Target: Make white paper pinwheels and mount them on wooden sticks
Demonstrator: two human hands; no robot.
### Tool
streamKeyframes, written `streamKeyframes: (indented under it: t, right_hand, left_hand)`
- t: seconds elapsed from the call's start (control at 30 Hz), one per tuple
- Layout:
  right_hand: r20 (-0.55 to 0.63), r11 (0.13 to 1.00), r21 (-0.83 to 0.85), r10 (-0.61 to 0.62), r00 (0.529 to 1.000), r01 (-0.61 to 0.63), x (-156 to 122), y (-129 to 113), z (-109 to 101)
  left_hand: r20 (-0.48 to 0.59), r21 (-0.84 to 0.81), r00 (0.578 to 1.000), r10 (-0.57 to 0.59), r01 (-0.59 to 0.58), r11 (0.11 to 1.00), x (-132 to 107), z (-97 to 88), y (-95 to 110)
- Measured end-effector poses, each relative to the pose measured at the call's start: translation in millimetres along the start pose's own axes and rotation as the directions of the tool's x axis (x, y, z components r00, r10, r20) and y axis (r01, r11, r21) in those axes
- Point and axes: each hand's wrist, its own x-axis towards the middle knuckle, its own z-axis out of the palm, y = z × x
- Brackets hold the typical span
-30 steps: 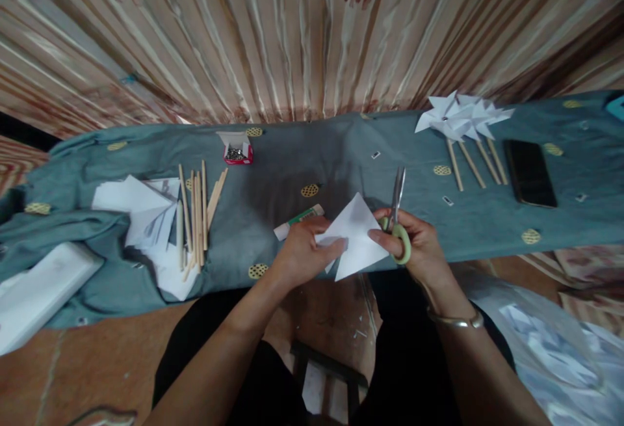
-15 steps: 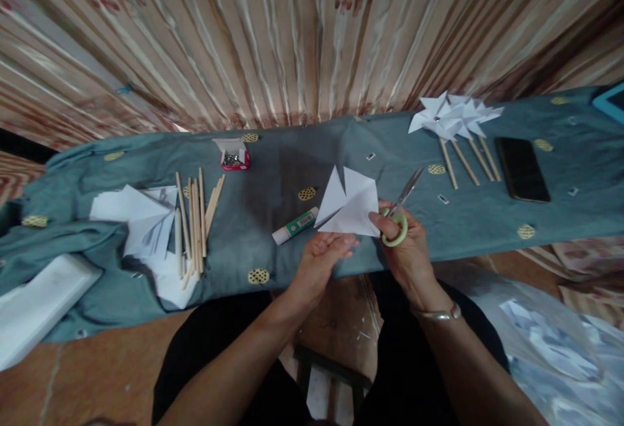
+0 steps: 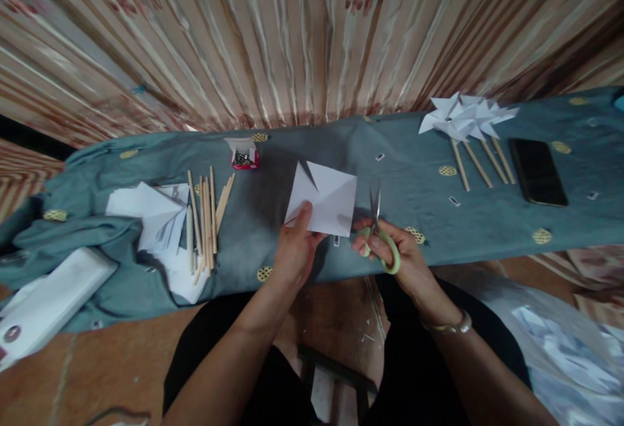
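My left hand (image 3: 294,250) pinches the lower left corner of a white paper square (image 3: 324,201) with a cut at its top edge, holding it up over the blue-grey cloth (image 3: 273,198). My right hand (image 3: 397,257) grips green-handled scissors (image 3: 379,234), fingers through the loops, blades pointing away from me just right of the paper. The right hand's fingertips come close to the paper's lower right corner.
Several wooden sticks (image 3: 207,218) lie beside a heap of white paper (image 3: 151,218) at left. A red box of pins (image 3: 245,155) stands at the back. Finished paper pinwheels (image 3: 463,117) on sticks and a black phone (image 3: 537,171) lie at right. A white box (image 3: 43,302) sits at far left.
The folded paper has been opened out into a flat square. My left hand moved up to hold its lower left corner; the scissors swung from tilted to pointing straight away. The glue stick is now hidden.
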Motion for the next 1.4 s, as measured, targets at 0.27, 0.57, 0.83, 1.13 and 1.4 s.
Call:
streamKeyframes:
  t: [0.27,0.57,0.83,1.13,1.4]
  right_hand:
    - [0.369,0.991,-0.130,0.089,0.925,-0.043,-10.9,-10.3,-5.1]
    - [0.419,0.985,-0.158,0.123,0.900,-0.062,-11.6,-14.2,0.8]
    - [0.423,0.986,-0.148,0.135,0.896,-0.078,-10.9,-10.0,0.1]
    - [0.422,0.986,-0.154,0.130,0.897,-0.071,-9.9,-8.2,0.4]
    - [0.434,0.987,-0.148,0.122,0.893,-0.063,-9.9,-4.8,-1.2]
  left_hand:
    - [0.022,-0.018,0.997,0.070,-0.070,0.997,0.7,-5.7,19.5]
    - [0.005,0.001,0.998,0.062,-0.062,0.998,2.3,-6.0,17.9]
    - [0.000,-0.001,0.999,0.050,-0.050,0.999,1.3,-3.9,15.6]
    - [-0.024,0.012,0.999,0.042,-0.042,0.999,-0.7,-1.0,16.3]
    - [-0.010,0.009,0.999,0.044,-0.044,0.999,-0.5,-2.8,15.2]
